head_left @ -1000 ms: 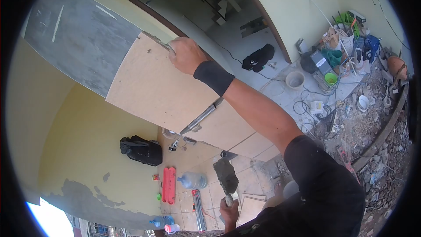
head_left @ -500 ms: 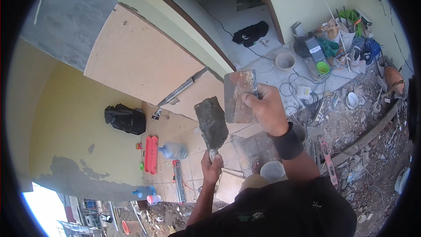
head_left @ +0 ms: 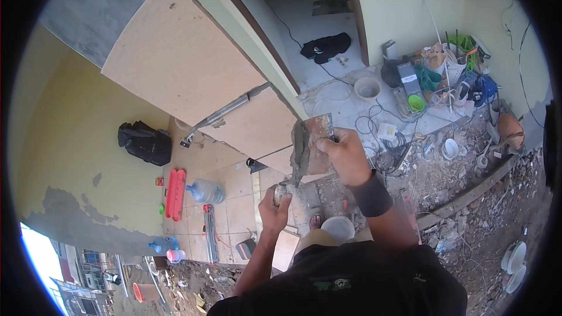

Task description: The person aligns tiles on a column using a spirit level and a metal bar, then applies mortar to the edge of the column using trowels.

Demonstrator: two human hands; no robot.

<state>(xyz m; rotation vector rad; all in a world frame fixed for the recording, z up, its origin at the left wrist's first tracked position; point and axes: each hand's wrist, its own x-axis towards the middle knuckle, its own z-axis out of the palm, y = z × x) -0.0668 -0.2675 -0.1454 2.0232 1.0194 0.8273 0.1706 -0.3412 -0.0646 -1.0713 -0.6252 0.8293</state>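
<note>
My left hand is closed around the handle of a trowel. The trowel stands nearly edge-on, so little of its blade shows. Grey wet mortar coats it and lies against the left edge of a flat, brown-stained rectangular plate. That plate is gripped in my right hand, with the thumb over its near face; the fingers behind it are partly hidden. Both tools meet in front of my body, close to the edge of a tiled wall panel.
A pale bucket stands by my feet. To the left lie a black backpack, a red case and a water jug. Tools and bags crowd the right corner, beside cables and rubble. A doorway opens ahead.
The trowel has turned from face-on to nearly edge-on, and its mortar now meets the plate's left edge. Both hands shifted slightly down and left in the view. The camera has also moved.
</note>
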